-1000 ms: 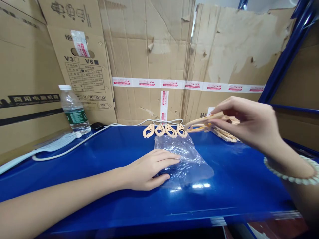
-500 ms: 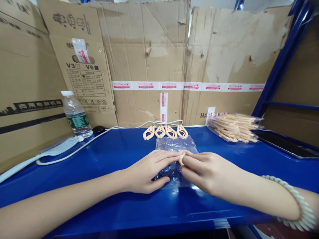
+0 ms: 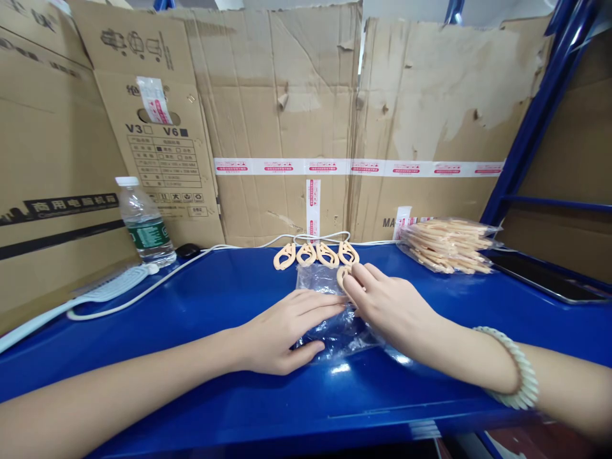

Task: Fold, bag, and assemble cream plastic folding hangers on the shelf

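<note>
My left hand (image 3: 282, 331) lies flat, fingers stretched out, on a clear plastic bag (image 3: 329, 338) in the middle of the blue table. My right hand (image 3: 382, 293) is closed in a pinch on a small beige folding hanger (image 3: 341, 275), held over the far part of the bag. Its lower part is hidden behind my fingers. Several similar beige folding hangers (image 3: 306, 254) lie in a row just beyond the bag. A pale beaded bracelet (image 3: 521, 376) is round my right wrist.
At the back right, a stack of plastic-wrapped beige pieces (image 3: 447, 245) sits beside a dark flat tablet-like device (image 3: 545, 276). On the left are a water bottle (image 3: 147, 233), a black mouse (image 3: 188, 250), a pale-blue fan-like object (image 3: 112, 287) and white cable (image 3: 172, 285). Cardboard (image 3: 272, 115) walls the back.
My right hand has lifted the folding hanger up and away from my left fingertips, toward the row. My left hand stays on the bag, which shows more of its surface.
</note>
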Motion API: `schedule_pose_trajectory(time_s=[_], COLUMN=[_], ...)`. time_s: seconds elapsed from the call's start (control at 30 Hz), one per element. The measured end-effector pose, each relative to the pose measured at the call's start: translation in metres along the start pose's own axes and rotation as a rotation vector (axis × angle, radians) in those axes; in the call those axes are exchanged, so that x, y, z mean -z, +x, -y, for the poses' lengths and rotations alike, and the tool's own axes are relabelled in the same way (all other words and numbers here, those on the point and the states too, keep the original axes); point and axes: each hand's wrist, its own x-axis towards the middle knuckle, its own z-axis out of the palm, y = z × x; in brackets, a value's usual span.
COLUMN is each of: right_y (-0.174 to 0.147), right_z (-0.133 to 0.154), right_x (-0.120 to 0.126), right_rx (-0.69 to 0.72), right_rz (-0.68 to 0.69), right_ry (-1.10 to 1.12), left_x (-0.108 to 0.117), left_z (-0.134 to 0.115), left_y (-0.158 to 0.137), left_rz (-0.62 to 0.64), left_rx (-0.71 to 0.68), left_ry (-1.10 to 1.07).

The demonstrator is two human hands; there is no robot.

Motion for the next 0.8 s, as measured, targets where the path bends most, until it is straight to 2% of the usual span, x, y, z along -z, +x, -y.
schedule_pose_trajectory(time_s=[0.1, 0.2, 0.23, 0.27, 0.33, 0.4, 0.53, 0.63, 0.8], right_y=[0.004, 0.015, 0.022, 0.029, 0.048, 0.069, 0.101, 0.103, 0.072], right_z=[-0.016, -0.046, -0.058, -0.070, -0.094, -0.111, -0.125, -0.126, -0.139], right_x=[0.003, 0.003, 0.000, -0.007, -0.028, -0.056, -0.100, -0.109, -0.092], right_rx=[-0.026, 0.074, 0.082, 0.066, 0.076, 0.064, 0.091, 0.089, -0.013], right_rz=[0.071, 0.163, 0.163, 0.138, 0.109, 0.215, 0.308, 0.347, 0.426], right_ry=[0.231, 0.636, 0.708, 0.704, 0.541, 0.317, 0.276, 0.249, 0.208], left_x=[0.000, 0.000, 0.000, 0.001, 0.001, 0.002, 0.001, 0.000, -0.004], left_z=[0.000, 0.000, 0.000, 0.000, -0.002, -0.003, -0.004, -0.004, -0.001], left_y=[0.000, 0.000, -0.001, -0.001, -0.001, -0.001, -0.001, -0.003, -0.005], left_rz=[0.012, 0.003, 0.001, -0.003, -0.012, -0.024, -0.063, -0.124, -0.268], left_rx=[0.007, 0.001, 0.002, 0.004, 0.007, -0.004, -0.040, -0.035, 0.053], left_ry=[-0.006, -0.013, -0.012, -0.011, -0.006, 0.006, 0.083, 0.140, 0.057])
